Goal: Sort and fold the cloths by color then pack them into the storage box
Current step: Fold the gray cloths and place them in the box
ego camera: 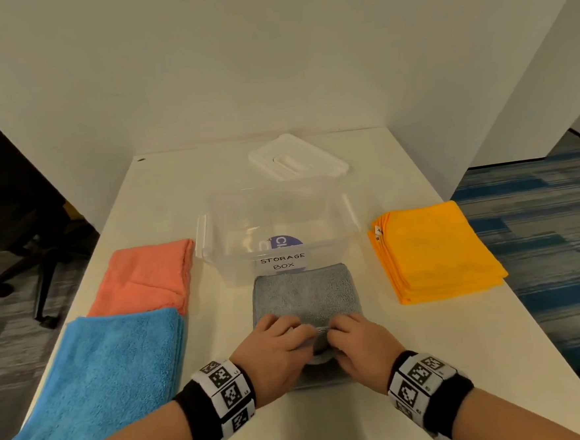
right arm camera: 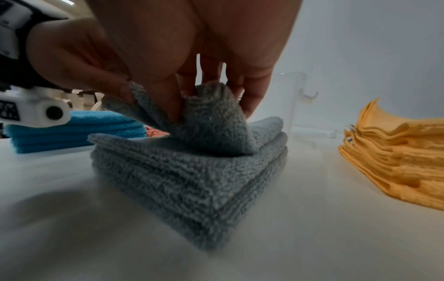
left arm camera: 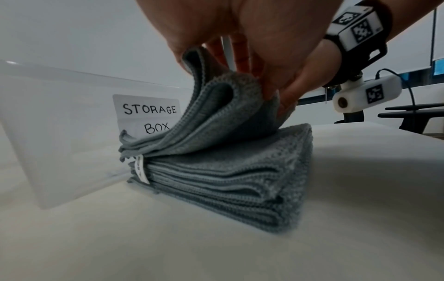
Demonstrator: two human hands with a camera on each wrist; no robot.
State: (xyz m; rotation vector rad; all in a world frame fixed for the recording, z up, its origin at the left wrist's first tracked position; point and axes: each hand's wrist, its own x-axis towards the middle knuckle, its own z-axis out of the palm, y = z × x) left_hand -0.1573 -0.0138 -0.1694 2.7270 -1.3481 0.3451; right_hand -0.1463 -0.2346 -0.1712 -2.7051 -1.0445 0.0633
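Hands [ego camera: 319,341], two, pinch one grey stack [ego camera: 306,297]; four cloth stacks total.

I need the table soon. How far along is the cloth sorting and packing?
Sorting looks done: blue, coral and orange stacks lie separate. Left hand and right hand pinch the top cloth of the grey stack. Packing remains: the storage box holds no cloths.

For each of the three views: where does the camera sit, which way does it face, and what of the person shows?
Head: above, facing forward and down over the table; both forearms and hands show.
Left wrist: low, facing the storage box; left hand pinching the grey cloths.
Right wrist: low; right hand pinching.
All share the grey cloths.
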